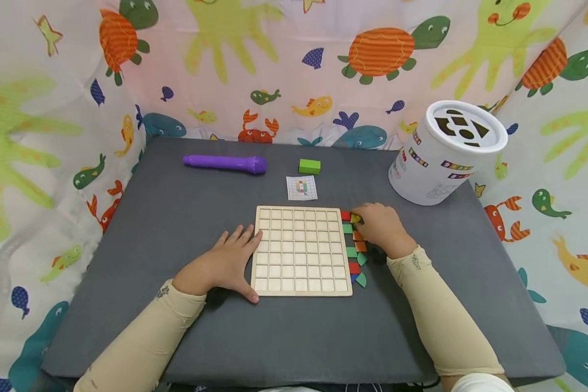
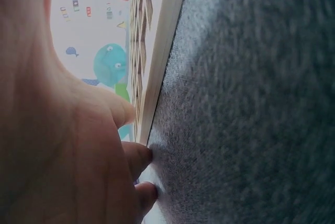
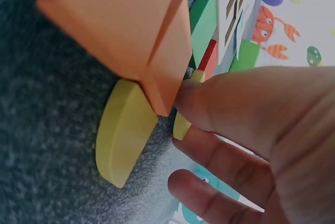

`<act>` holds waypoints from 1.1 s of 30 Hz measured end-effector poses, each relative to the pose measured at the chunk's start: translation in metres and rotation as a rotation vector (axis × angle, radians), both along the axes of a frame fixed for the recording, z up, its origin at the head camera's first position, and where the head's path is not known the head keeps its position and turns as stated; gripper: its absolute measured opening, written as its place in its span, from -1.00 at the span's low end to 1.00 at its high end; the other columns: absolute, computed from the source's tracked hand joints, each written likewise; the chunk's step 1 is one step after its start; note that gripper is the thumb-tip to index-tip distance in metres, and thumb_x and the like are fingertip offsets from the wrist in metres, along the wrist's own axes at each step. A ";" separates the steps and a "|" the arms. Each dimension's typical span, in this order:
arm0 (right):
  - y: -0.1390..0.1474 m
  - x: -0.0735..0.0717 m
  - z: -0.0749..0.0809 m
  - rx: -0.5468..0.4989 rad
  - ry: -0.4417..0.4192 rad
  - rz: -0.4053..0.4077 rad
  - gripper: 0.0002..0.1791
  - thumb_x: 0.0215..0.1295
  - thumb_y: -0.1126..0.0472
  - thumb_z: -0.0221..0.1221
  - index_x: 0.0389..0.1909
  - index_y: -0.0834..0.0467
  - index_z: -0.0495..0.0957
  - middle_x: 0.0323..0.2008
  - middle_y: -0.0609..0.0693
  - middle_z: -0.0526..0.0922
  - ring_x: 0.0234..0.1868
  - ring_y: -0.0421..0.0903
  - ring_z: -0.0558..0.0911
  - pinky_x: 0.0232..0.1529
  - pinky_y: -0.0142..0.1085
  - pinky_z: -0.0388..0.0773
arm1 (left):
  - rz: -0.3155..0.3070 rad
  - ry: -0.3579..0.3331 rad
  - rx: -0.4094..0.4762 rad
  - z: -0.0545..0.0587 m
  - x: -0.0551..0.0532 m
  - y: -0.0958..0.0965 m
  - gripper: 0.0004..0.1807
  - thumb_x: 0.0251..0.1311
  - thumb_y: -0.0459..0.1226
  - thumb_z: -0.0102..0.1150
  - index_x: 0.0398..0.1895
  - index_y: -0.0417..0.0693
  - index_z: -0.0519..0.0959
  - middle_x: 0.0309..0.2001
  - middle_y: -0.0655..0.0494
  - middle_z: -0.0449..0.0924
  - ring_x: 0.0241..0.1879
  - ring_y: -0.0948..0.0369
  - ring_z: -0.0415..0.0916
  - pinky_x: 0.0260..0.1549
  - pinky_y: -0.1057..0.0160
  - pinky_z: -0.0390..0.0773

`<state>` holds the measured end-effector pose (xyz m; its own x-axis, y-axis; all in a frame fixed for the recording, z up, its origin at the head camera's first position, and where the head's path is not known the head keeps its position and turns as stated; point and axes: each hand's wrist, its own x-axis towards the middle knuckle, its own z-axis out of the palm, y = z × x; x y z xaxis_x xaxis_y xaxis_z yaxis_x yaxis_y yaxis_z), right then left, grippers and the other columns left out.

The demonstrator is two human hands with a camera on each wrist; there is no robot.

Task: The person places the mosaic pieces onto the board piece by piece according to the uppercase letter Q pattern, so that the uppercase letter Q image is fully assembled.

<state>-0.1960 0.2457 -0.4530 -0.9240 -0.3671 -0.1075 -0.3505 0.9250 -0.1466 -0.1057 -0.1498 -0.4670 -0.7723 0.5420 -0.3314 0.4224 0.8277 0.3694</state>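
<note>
A square wooden grid board lies flat on the grey table. My left hand rests spread at its left side, fingers straight and fingertips right at the frame. Beyond the board's upper right corner, my right hand pinches a small yellow block between thumb and index finger, close over the table. Beside that hand lie a red block, a green block and orange blocks. Another yellow block, with one curved side, touches an orange one in the right wrist view.
Further down the board's right side are a second red block and a green quarter-round block. Behind the board lie a small pattern card, a lime green block and a purple stick. A white canister stands back right.
</note>
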 end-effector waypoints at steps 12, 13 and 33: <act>0.000 0.021 -0.012 0.030 -0.019 0.031 -0.73 0.40 0.22 0.36 0.08 0.07 0.81 -0.11 0.06 0.77 -0.19 0.05 0.72 -0.22 0.05 0.69 | 0.024 -0.029 0.036 -0.014 0.028 0.002 0.73 -0.40 0.49 0.63 0.77 -0.11 -0.09 0.71 -0.25 -0.23 0.67 -0.28 -0.31 0.51 -0.42 -0.18; 0.000 0.019 -0.009 0.022 -0.018 0.027 -0.75 0.39 0.23 0.36 0.05 0.08 0.82 -0.13 0.05 0.77 -0.21 0.03 0.70 -0.23 0.03 0.69 | 0.022 -0.017 0.035 -0.012 0.025 0.002 0.73 -0.40 0.49 0.63 0.77 -0.11 -0.09 0.71 -0.25 -0.23 0.67 -0.28 -0.31 0.51 -0.42 -0.18; -0.001 0.011 0.015 -0.029 -0.024 -0.050 -0.86 0.26 0.17 0.43 -0.19 0.08 0.84 -0.29 -0.04 0.71 -0.35 -0.07 0.58 -0.25 -0.06 0.64 | 0.001 0.037 0.004 0.003 0.007 0.000 0.71 -0.36 0.50 0.61 0.76 -0.14 -0.07 0.70 -0.29 -0.20 0.66 -0.30 -0.28 0.51 -0.41 -0.14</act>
